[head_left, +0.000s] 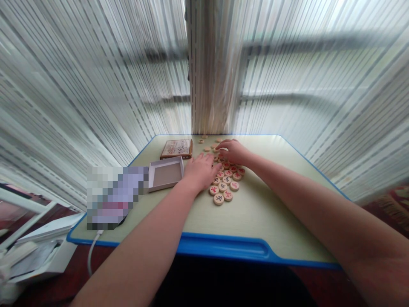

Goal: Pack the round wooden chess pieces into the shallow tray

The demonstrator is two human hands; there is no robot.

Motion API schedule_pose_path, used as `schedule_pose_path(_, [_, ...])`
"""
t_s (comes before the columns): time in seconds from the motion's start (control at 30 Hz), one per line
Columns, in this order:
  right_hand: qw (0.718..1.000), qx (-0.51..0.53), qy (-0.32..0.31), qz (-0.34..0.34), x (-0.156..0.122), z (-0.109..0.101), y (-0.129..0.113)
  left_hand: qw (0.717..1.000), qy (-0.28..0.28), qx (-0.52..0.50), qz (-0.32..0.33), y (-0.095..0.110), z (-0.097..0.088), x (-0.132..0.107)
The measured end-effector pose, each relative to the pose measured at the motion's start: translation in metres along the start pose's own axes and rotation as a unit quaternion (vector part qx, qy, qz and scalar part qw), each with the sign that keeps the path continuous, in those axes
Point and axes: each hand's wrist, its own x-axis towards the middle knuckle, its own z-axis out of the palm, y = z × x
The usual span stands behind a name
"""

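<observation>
Your left hand [202, 171] lies palm down with its fingers spread and loose, and it does not seem to grasp anything. Its fingertips reach the left edge of the round game pieces [223, 186]. Maybe it lies there like a little wall, so the pieces don't slide off that way. Your right hand [234, 151] is bent over the far part of the bunch, with its fingers curled down. One pale piece is right by its fingertips, but I can't tell if you pinch it. The hand may be tipped like that so the fingers can get at small, low things.

Most of the pieces sit close together on the tabletop [204, 219], between your two hands and a bit nearer to you. A few more are spread out past your hands. Just left of your left hand is a shallow tray [167, 174], and past it is a flat box with a picture on top [176, 147]. Set to the side, they seem to leave your hands room.

The pieces are light, wood-coloured discs. Many show red or black signs, and some far ones look plain.
</observation>
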Motion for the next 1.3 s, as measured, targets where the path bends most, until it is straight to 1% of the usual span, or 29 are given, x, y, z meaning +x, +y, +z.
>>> schedule_pose_path(0.07, [0.999, -0.025, -0.018, -0.028, 0.000, 0.000, -0.001, 1.000, -0.008, 0.001, -0.002, 0.000, 0.001, 0.000])
schedule_pose_path(0.13, [0.998, -0.052, -0.025, -0.029, 0.001, -0.001, 0.000, 1.000, -0.005, 0.004, -0.004, -0.001, 0.001, 0.000])
schedule_pose_path(0.23, [0.997, -0.076, -0.027, -0.002, 0.001, -0.004, 0.000, 1.000, 0.010, 0.009, -0.005, 0.000, 0.001, -0.001])
schedule_pose_path(0.37, [0.997, -0.060, -0.033, 0.041, 0.000, -0.006, 0.000, 0.999, 0.035, 0.013, -0.014, 0.000, 0.002, -0.002])
schedule_pose_path(0.47, [0.997, -0.050, -0.032, 0.053, -0.001, -0.006, -0.003, 1.000, 0.015, 0.016, -0.020, 0.000, 0.004, -0.002])
schedule_pose_path(0.57, [0.997, -0.045, -0.041, 0.039, -0.001, -0.008, -0.006, 1.000, -0.008, 0.016, -0.018, -0.001, 0.005, -0.001])
schedule_pose_path(0.63, [0.996, -0.050, -0.065, 0.043, -0.001, -0.012, -0.008, 1.000, -0.012, 0.013, -0.021, -0.002, 0.006, -0.001])
schedule_pose_path(0.73, [0.990, -0.062, -0.103, 0.075, 0.000, -0.018, -0.011, 1.000, -0.014, 0.005, -0.025, -0.002, 0.005, -0.001])
schedule_pose_path(0.8, [0.989, -0.067, -0.102, 0.081, -0.001, -0.021, -0.012, 1.000, -0.013, -0.002, -0.024, -0.002, 0.004, -0.001])
schedule_pose_path(0.93, [0.995, -0.055, -0.072, 0.049, -0.003, -0.017, -0.012, 1.000, -0.008, -0.014, -0.023, -0.001, 0.003, -0.002])
schedule_pose_path(1.13, [0.991, -0.066, -0.104, 0.044, -0.002, -0.015, -0.011, 1.000, -0.020, -0.018, 0.004, 0.001, 0.002, -0.002])
schedule_pose_path(1.23, [0.992, -0.052, -0.103, 0.056, -0.002, -0.017, -0.012, 1.000, -0.017, -0.015, 0.006, 0.002, 0.002, -0.002])
schedule_pose_path(1.3, [0.993, -0.044, -0.096, 0.052, -0.002, -0.018, -0.012, 1.000, -0.011, -0.013, 0.003, 0.002, 0.002, -0.002])
